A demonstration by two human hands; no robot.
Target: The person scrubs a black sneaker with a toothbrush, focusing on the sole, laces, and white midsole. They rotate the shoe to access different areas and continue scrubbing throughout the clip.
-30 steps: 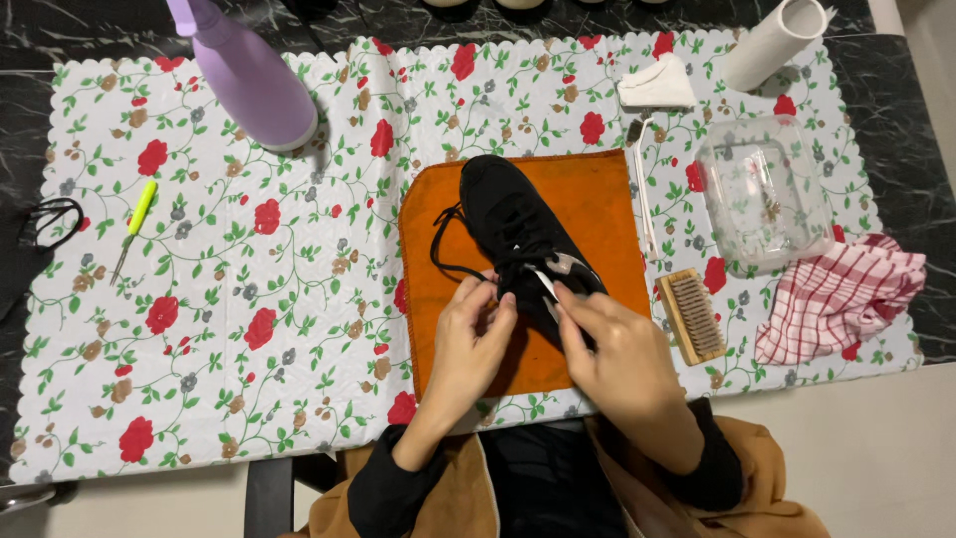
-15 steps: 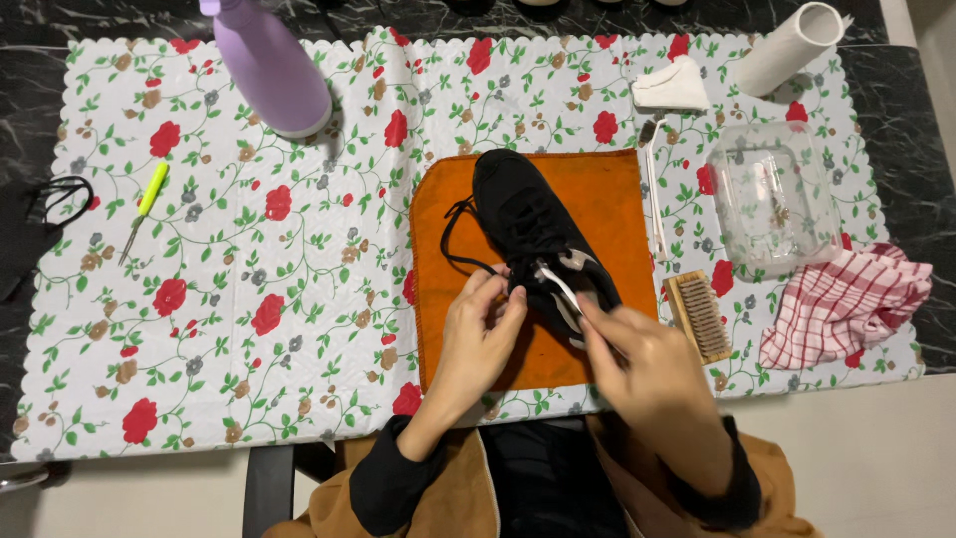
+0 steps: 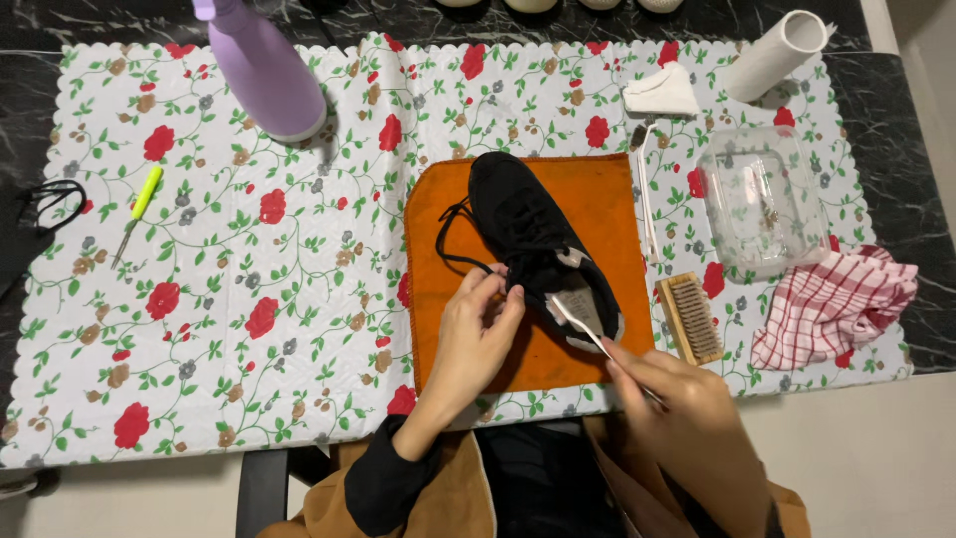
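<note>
Floral mat (image 3: 249, 249) | orange cloth (image 3: 597, 199) | black laced shoe (image 3: 533, 239), sole down

shoe (image 3: 528, 234): I see matt black knit cloth, with a smoother grey patch near the heel.
mat (image 3: 588, 194): orange cloth under it looks soft, napped, matt.
cover (image 3: 249, 299): quilted flowered cloth, matt, I'd say.
table (image 3: 30, 100): glossy black stone with pale veins.
bottle (image 3: 264, 70): lilac, smooth, satin sheen.
box (image 3: 762, 199): clear glossy plastic at right.
brush (image 3: 690, 319): bare wood back, rough bristles.
towel (image 3: 836, 304): red-checked woven cloth, crumpled.
roll (image 3: 777, 55): white matt paper, far right.
stick (image 3: 597, 339): thin, pale, smooth; I cannot tell the material.
</note>
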